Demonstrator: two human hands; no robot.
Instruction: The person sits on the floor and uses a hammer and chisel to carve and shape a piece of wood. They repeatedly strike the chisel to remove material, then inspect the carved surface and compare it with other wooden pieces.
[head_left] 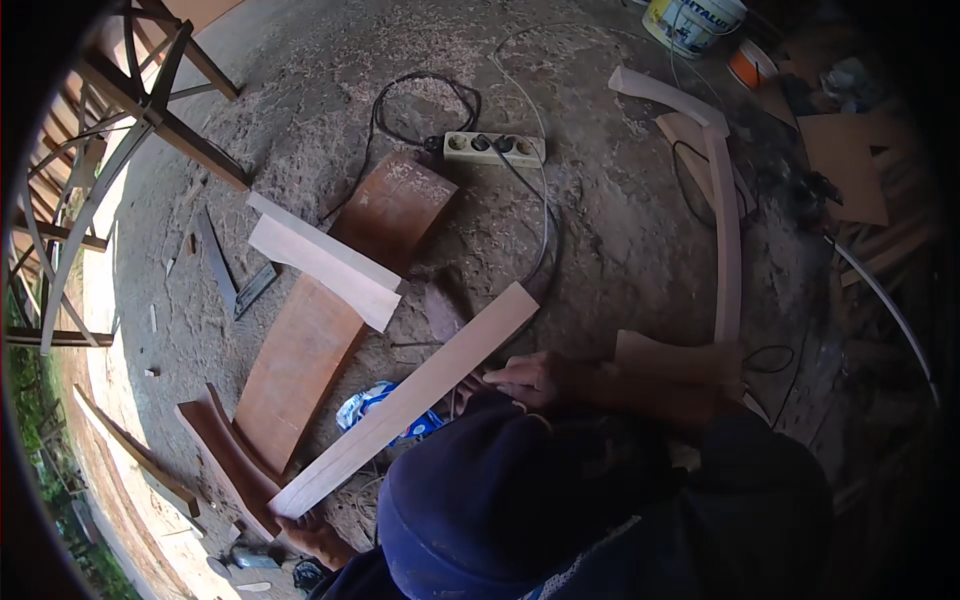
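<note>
A long, pale wooden board (410,395) lies slantwise before me, from lower left to upper right. My left hand (318,543) grips its lower left end, partly hidden beneath it. My right hand (525,378) is close to the board's near edge towards the upper end, fingers bent together; what they hold, if anything, is hidden. A blue and white plastic packet (408,424) lies partly under the board. Next to my left hand stands a curved brown wooden piece (225,455). A dark blue cloth-covered rounded shape (450,490) hides much of the lower middle.
A wide reddish-brown plank (300,365) lies behind, with pale shaped pieces (325,262) across it. Further off are a power strip (495,149) with cables and a try square (225,270). A curved wooden frame (725,230), a bucket (692,25) and wooden trestle-like legs (165,110) stand around.
</note>
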